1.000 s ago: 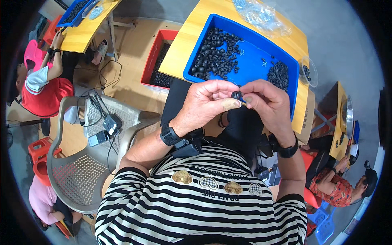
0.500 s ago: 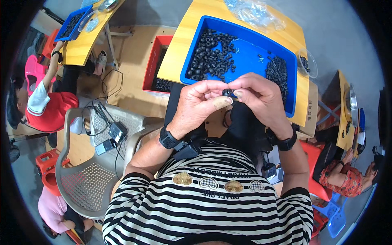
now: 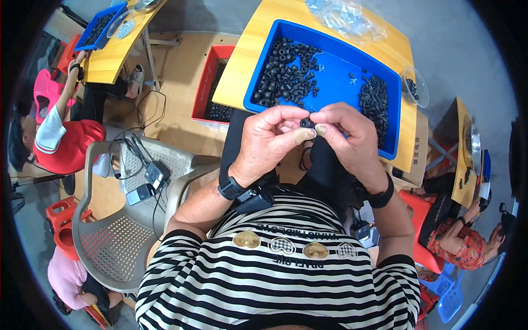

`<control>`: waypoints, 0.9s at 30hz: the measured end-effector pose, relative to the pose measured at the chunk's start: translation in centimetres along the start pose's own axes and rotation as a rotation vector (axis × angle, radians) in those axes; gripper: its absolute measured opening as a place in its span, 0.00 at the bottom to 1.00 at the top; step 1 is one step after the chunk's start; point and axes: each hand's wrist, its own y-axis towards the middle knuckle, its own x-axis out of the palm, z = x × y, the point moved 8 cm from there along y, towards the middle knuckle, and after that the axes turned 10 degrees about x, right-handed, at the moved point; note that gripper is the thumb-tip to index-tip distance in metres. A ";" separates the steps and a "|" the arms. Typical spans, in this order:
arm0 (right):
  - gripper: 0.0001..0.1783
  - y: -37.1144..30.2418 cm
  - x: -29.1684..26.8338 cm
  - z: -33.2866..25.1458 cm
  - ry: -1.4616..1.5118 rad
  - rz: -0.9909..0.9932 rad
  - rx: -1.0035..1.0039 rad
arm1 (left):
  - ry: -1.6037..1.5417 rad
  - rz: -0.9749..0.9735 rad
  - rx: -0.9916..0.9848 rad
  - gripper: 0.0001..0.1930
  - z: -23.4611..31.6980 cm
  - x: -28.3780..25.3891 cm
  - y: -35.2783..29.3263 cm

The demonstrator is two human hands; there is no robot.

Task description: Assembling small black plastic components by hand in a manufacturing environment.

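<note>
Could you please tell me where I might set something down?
The table has a bare strip left of the blue tray. Inside, bare blue bottom lies between the left-hand black pile and right-hand black pile, apart from scattered bits. The clear bag crowds the far edge; the clear bowl the right one.

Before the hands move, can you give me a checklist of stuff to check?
1. Left hand has its grip on the black part: ok.
2. Right hand is at it too: ok, fingertips and thumb closed there.
3. Whole part in sight: not ok, fingers hide some.
4. Part put together properly: cannot tell, too small.
5. Tray has black pieces: ok.
6. Bag away from the hands: ok.
</note>
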 end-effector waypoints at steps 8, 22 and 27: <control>0.08 -0.1 0.7 2.2 0.401 -0.113 0.244 | -0.006 -0.032 0.026 0.15 0.5 0.2 0.2; 0.06 -1.0 2.1 3.9 0.714 -0.230 0.429 | 0.188 -0.146 0.183 0.17 1.1 0.3 0.3; 0.07 -1.4 2.7 4.5 0.857 -0.309 0.551 | 0.240 -0.163 0.234 0.17 1.7 0.6 0.2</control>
